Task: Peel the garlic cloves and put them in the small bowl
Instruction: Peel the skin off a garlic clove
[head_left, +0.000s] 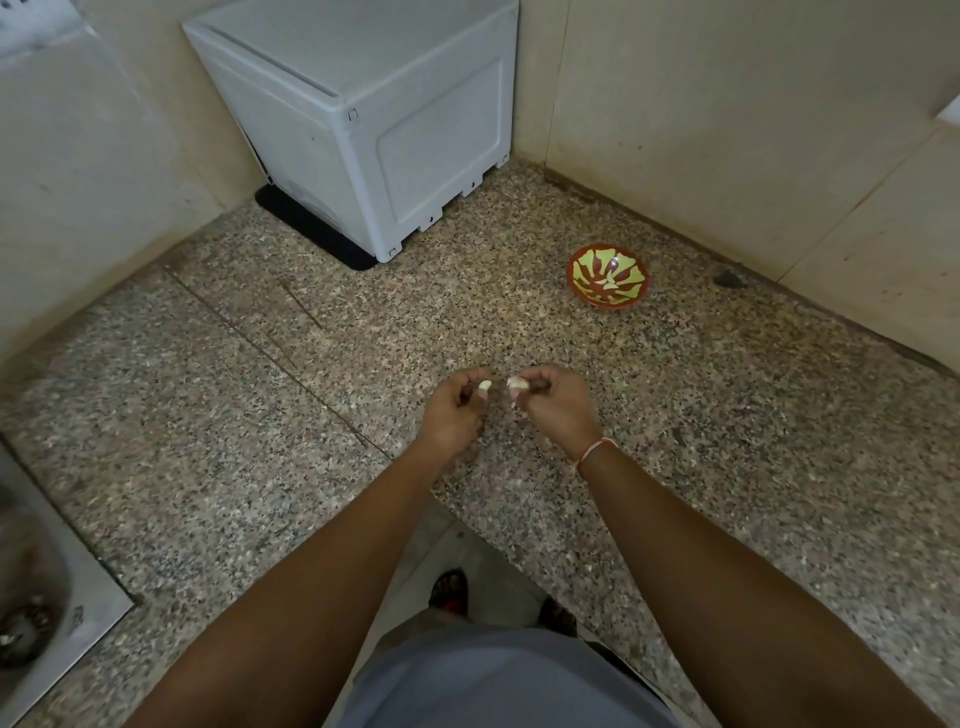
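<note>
Peeling: both hands work above the speckled stone counter (675, 415), each with a small white piece of garlic at its fingertips.
Left hand: the left hand (453, 408) has its fingers curled in and pinches a pale garlic clove (484, 385) between thumb and fingertips.
Right hand: the right hand (557, 410), with a thread band (592, 453) on the wrist, is curled round a second white garlic piece (516, 383); whether that is a clove or loose skin is too small to tell.
Spacing: the two pieces sit near each other but apart, with a gap between the hands.
Small bowl: the small bowl (608, 277), red with a green pattern, stands on the counter well beyond the hands, toward the right wall; a pale bit lies inside, possibly a clove.
Handling: a clove is light, firm and small, probably a little slick once bare, with thin, papery skin that tears easily.
Hold: best judged, grip the clove by its sides and strip the skin from one tip.
Nearby: a grey plastic box (374, 130) fills the far corner; a steel sink (47, 597) shows at the left edge.
</note>
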